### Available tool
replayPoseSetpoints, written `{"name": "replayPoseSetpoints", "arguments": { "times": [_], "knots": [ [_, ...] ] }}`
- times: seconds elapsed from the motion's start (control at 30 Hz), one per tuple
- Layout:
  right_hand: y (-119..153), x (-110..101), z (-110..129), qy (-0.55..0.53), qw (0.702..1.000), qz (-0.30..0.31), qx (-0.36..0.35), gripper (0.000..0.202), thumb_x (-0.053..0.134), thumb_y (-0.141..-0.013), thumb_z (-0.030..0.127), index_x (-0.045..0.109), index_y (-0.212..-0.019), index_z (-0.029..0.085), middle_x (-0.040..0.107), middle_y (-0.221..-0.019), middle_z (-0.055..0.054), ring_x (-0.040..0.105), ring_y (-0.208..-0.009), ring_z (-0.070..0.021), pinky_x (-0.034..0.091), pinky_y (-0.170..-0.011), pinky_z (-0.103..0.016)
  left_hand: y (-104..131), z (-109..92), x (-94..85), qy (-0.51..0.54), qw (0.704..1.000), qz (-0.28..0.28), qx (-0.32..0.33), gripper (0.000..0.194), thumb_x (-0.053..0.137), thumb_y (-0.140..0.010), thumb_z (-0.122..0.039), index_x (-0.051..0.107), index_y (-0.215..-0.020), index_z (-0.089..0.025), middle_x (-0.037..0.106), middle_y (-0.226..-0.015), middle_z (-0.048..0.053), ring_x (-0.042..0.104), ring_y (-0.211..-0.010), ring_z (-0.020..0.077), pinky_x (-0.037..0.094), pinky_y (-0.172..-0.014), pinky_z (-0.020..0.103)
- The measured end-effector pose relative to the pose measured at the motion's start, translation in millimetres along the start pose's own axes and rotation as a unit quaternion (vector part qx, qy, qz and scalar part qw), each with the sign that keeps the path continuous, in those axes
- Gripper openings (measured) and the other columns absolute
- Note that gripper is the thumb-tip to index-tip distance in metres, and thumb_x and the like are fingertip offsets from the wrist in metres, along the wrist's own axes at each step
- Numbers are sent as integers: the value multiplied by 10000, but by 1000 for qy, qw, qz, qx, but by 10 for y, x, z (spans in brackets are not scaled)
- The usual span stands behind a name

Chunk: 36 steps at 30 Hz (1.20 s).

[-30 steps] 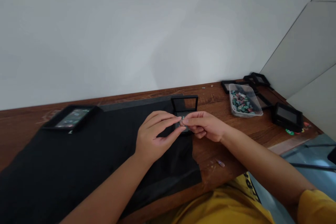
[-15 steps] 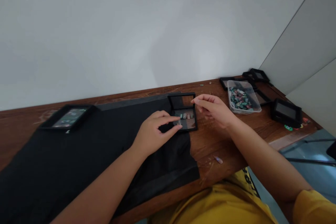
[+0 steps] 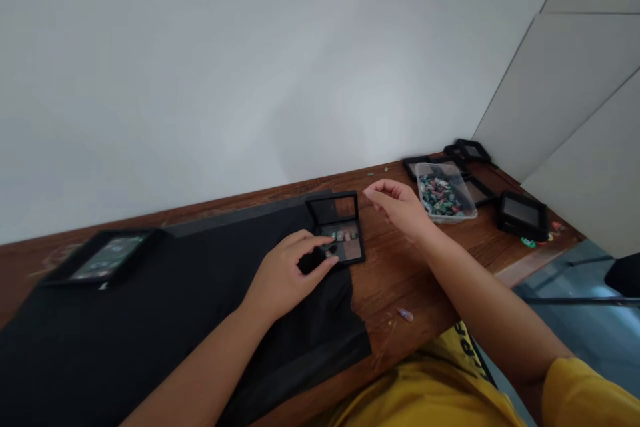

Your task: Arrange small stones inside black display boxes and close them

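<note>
An opened black case (image 3: pixel 359 243) stands at the right edge of the black cloth, its lid tilted up. Several small green and pink pieces (image 3: pixel 347 235) lie in a row inside it. My left hand (image 3: pixel 290 270) reaches over the case's left side, thumb and index finger apart at a small piece whose hold I cannot make out. To the right of the lid, above the wood, my right hand (image 3: pixel 397 207) hovers with thumb and index fingertips pinched together; anything between them is too small to see.
A clear tub (image 3: pixel 470 213) of green and pink pieces stands at the right, with several black cases (image 3: pixel 523 213) around it. Another black case (image 3: pixel 107 257) lies far left on the black cloth (image 3: pixel 190 293). A loose shiny piece (image 3: pixel 405 314) lies near the front edge.
The view has shifted, so the table appears moved left and slightly down. My right hand has moved away from the lid, to its right. My left hand stays at the case.
</note>
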State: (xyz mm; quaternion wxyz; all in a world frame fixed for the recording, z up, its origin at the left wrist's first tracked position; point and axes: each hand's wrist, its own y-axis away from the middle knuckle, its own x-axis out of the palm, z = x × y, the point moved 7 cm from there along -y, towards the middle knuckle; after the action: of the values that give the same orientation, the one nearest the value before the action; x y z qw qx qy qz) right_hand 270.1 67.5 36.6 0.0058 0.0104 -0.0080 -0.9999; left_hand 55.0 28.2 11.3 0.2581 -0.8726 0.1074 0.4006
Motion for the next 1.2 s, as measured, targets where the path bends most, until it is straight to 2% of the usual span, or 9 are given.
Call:
{"name": "replayPoseSetpoints", "arguments": {
  "times": [0.13, 0.27, 0.43, 0.53, 0.77, 0.87, 0.97, 1.07, 1.2],
  "knots": [
    [-73, -173, 29, 20, 994, -101, -35, 162, 669, -830, 340, 588, -767, 214, 503, -659, 43, 435, -616, -113, 347, -577, -243, 5, 39, -63, -3, 1000, -22, -11, 370, 621, -922, -551, 782, -1072, -254, 654, -835, 18, 642, -768, 197, 547, -717, 312],
    [-99, -219, 50, 41, 987, -142, -60, 122, 655, -810, 270, 582, -736, 206, 518, -654, 42, 455, -630, -111, 377, -612, -243, 9, 65, -41, -5, 1000, -9, -14, 361, 619, -920, -560, 798, -1014, -261, 692, -863, 35, 667, -832, 220, 543, -731, 316],
    [-121, -150, -101, -53, 994, -88, 21, 240, 722, -758, 397, 560, -774, 221, 477, -636, 76, 321, -501, -73, 244, -475, -228, 6, 93, 22, -1, 1000, 5, -13, 379, 595, -942, -567, 825, -1020, -277, 730, -926, 46, 676, -898, 233, 556, -801, 338],
    [-116, -126, -129, -94, 993, -68, 34, 312, 769, -713, 438, 553, -774, 221, 461, -617, 91, 256, -461, -50, 180, -441, -222, 5, 100, 53, 4, 1000, 18, -18, 396, 576, -959, -576, 825, -1049, -282, 737, -936, 45, 674, -902, 229, 556, -811, 339],
    [-85, -111, -62, -95, 994, -55, -6, 334, 802, -703, 452, 581, -774, 212, 462, -607, 87, 307, -492, -55, 214, -447, -213, 30, 102, 36, -7, 998, 46, -45, 473, 542, -953, -631, 820, -1057, -262, 732, -905, 49, 668, -897, 232, 552, -790, 346],
    [-78, -84, -33, -70, 996, -50, -37, 288, 762, -756, 442, 590, -790, 213, 466, -619, 80, 343, -522, -68, 249, -479, -217, 44, 110, 18, -4, 997, 51, -51, 469, 552, -942, -637, 823, -1060, -273, 731, -899, 41, 662, -868, 224, 547, -793, 347],
    [-37, -19, 34, -14, 994, -36, -100, 205, 690, -841, 390, 605, -809, 207, 521, -659, 58, 424, -578, -86, 331, -551, -224, 45, 107, 2, 0, 997, 50, -51, 466, 552, -940, -633, 823, -1054, -271, 720, -870, 37, 654, -840, 218, 539, -780, 342],
    [74, 141, 118, 130, 977, 25, -170, 134, 654, -898, 315, 666, -851, 190, 599, -714, 30, 501, -638, -101, 372, -617, -236, 36, 92, -22, -7, 998, 45, -50, 470, 548, -938, -629, 821, -1032, -259, 688, -823, 32, 631, -786, 209, 525, -740, 329],
    [276, 474, 31, 360, 890, 206, -187, 124, 684, -905, 200, 791, -967, 207, 713, -758, 10, 574, -662, -115, 372, -653, -247, 34, 97, -47, -20, 997, 47, -62, 476, 555, -918, -639, 819, -994, -250, 648, -766, 20, 591, -710, 193, 502, -695, 314]
  ]
}}
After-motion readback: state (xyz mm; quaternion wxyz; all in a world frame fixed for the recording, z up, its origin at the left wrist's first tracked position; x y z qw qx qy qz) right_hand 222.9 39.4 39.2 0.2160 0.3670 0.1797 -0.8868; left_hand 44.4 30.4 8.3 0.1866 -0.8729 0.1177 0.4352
